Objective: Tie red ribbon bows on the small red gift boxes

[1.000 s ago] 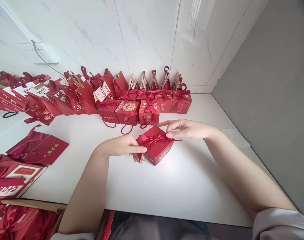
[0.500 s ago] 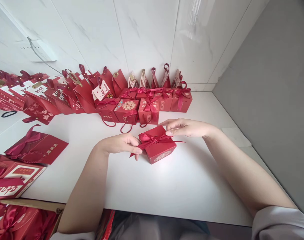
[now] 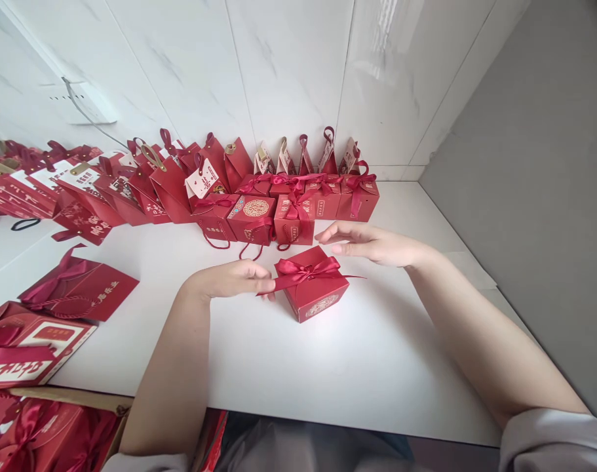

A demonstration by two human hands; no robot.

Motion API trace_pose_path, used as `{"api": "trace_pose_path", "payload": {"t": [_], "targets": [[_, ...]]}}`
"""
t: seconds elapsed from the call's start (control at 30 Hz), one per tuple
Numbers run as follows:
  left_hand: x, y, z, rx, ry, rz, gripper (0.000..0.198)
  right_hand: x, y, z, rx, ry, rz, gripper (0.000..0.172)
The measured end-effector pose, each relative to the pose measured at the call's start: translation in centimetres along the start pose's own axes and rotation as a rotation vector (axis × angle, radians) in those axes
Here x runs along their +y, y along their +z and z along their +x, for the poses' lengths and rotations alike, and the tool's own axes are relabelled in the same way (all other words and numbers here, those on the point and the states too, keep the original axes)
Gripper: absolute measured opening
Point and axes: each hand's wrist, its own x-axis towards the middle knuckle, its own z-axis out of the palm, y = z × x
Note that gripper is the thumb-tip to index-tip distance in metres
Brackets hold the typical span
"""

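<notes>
A red gift box with a round gold pattern on its front rests on the white tabletop in front of me. On its lid a dark red satin ribbon is tied in a bow. At the box's left side, my left hand has thumb and fingers closed on the ribbon's left tail, whose tip shows below the thumb. Above the box's right back corner hovers my right hand, thumb and fingers apart, with nothing in it. The ribbon's other tail sticks out past the box's right edge.
Several red boxes with bows stand in rows by the tiled wall. Tall red bags crowd the back left. More boxes lie at left, above a carton full of red boxes. A grey wall bounds the right.
My right hand has lifted off the box's back right corner and opened slightly. The bow's loops look fuller. My left hand stays at the ribbon tail, its thumb slightly higher.
</notes>
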Motion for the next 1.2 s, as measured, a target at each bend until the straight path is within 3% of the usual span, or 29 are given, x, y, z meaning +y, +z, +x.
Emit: {"api": "trace_pose_path", "payload": {"t": [0.07,0.13,0.2,0.3,0.43,0.7,0.9,1.2], "targets": [[0.2,0.2,0.2,0.313,0.007,-0.033,0.044,-0.3,-0.7,-0.7,0.076,0.072,-0.051,0.036],[0.8,0.9,0.7,0.621,0.063,-0.052,0.038,-0.6,-1.3,-1.3,0.019,0.171,-0.088,0.037],[1.9,2.1,1.4,0.746,0.187,-0.052,0.029,-0.8,-1.6,-1.7,-0.123,0.235,-0.098,0.039],[3.4,4.0,2.4,0.686,0.337,0.02,0.018,-0.8,-1.3,-1.7,-0.283,0.273,-0.09,0.042],[4.2,5.7,3.2,0.605,0.322,0.116,0.013,-0.6,-0.6,-1.3,-0.368,0.274,-0.067,0.041],[4.1,5.7,3.2,0.564,0.283,0.107,0.008,-1.2,-0.4,-1.3,-0.39,0.205,-0.101,0.037],[4.1,6.3,3.4,0.597,0.304,0.184,0.002,-1.7,-0.1,-1.6,-0.389,0.152,-0.188,0.036],[4.2,6.6,3.4,0.62,0.291,0.233,0.004,-2.2,-0.4,-2.0,-0.448,0.188,-0.258,0.029]]}}
